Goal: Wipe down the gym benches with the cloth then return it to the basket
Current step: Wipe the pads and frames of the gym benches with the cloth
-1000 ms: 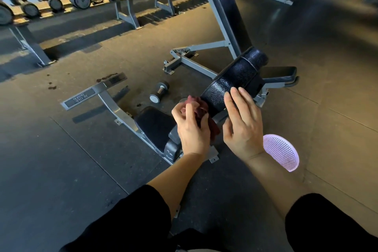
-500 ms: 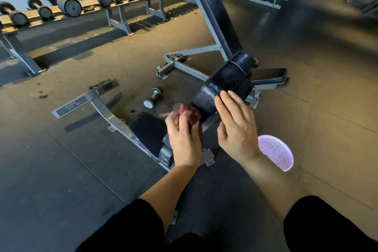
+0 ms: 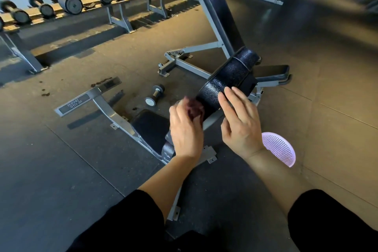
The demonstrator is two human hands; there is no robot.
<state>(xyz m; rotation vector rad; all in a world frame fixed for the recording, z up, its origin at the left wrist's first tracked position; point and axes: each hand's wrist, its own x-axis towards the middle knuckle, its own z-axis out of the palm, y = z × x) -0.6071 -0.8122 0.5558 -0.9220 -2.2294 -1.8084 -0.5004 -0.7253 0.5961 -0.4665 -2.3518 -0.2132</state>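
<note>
My left hand (image 3: 185,129) has its fingers curled round the cloth (image 3: 194,106) — a dark red wad, blurred, pressed against the near end of the black padded roller (image 3: 229,80) of the bench (image 3: 151,127). The cloth sits at the fingertips of that hand, between them and the pad's lower edge, and only a part of it shows past the knuckles. My right hand (image 3: 240,122) lies just to the right of the left one, fingers straight and loosely spread, their tips resting on the textured face of the roller; it holds nothing. The two hands are near each other but not touching.

Below and to the right of my right wrist, on the floor, is the basket (image 3: 281,148) — pale lilac, perforated, partly hidden behind the forearm. Beyond the left hand's fingertips, a little to the left, a small dumbbell (image 3: 154,97) lies on the floor. Past the right hand's fingertips a second bench (image 3: 219,16) stands with its back pad raised steeply. Far beyond both hands, up and to the left, runs the dumbbell rack (image 3: 114,2). Black sleeves (image 3: 131,223) cover my upper arms close to the camera.
</note>
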